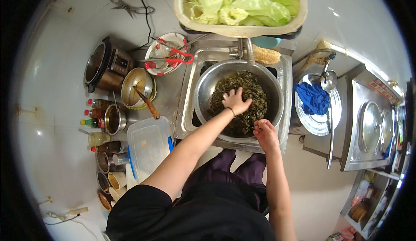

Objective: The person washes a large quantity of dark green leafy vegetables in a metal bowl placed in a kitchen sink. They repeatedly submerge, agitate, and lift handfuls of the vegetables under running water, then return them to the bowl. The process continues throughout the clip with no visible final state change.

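A large steel basin (200, 104) sits in the sink, holding a heap of dark green-brown chopped leafy food (242, 81), too fine to name exactly. My left hand (237, 101) rests on the heap with its fingers spread, and a dark band circles that wrist. By the basin's near right rim is my right hand (265, 133), its fingertips drawn together in a pinch. Whatever it may hold is too small to make out. The tap (249, 50) reaches over the basin's far edge.
Above the sink, a cream basket (240, 31) holds pale green leaves. Left stand a pressure cooker (108, 65), a pot (130, 87), bottles and a lidded plastic box (149, 143). A blue cloth (313, 99) lies on a round metal lid at right, beside a long-handled ladle (329, 80).
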`<state>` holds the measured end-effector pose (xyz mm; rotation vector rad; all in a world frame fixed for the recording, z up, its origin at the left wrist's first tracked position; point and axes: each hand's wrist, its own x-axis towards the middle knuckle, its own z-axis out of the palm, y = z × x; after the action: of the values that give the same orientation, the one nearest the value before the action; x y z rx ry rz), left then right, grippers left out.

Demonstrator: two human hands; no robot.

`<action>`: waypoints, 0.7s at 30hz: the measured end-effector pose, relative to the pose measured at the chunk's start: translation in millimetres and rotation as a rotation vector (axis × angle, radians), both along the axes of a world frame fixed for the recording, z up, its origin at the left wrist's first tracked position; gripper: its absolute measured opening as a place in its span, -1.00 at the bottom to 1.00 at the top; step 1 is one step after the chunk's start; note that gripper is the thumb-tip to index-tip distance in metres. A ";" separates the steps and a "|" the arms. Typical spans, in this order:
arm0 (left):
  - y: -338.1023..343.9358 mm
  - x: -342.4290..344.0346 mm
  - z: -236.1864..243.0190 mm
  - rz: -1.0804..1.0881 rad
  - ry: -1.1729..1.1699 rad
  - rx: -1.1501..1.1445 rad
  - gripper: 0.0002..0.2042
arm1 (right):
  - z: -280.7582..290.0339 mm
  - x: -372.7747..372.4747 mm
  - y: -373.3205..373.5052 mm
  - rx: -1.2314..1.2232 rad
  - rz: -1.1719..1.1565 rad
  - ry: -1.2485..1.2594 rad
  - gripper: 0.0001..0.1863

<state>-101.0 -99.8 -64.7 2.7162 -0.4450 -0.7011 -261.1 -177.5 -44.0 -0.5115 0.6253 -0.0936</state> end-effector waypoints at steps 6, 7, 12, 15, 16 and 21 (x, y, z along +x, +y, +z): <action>9.2 -27.5 -7.0 -0.066 -0.199 -0.266 -0.61 | 4.0 -5.8 -4.8 0.019 -0.034 -0.009 -0.95; 12.8 -29.3 -4.2 -0.112 -0.182 -0.284 -0.61 | 3.5 -5.0 -4.7 0.022 -0.033 -0.015 -0.95; 29.8 3.2 3.0 -0.237 0.122 -0.582 -0.72 | -2.0 -3.8 -7.5 0.039 -0.022 -0.050 -0.94; 33.3 41.5 36.7 -0.333 0.267 -0.586 -0.68 | -3.9 -4.9 -10.1 0.065 -0.029 -0.062 -0.95; 42.4 62.3 16.4 -0.458 0.161 -0.651 -0.68 | 0.4 -2.2 -7.2 0.069 -0.018 -0.053 -0.95; 41.6 93.3 68.8 -0.170 0.697 -0.451 -0.64 | 2.9 -4.2 -7.8 0.070 -0.044 -0.057 -0.96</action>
<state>-7.8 -58.2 4.1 1.8775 -0.5678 -1.3317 -265.4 -185.4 -41.1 -0.4261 0.5822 -0.1265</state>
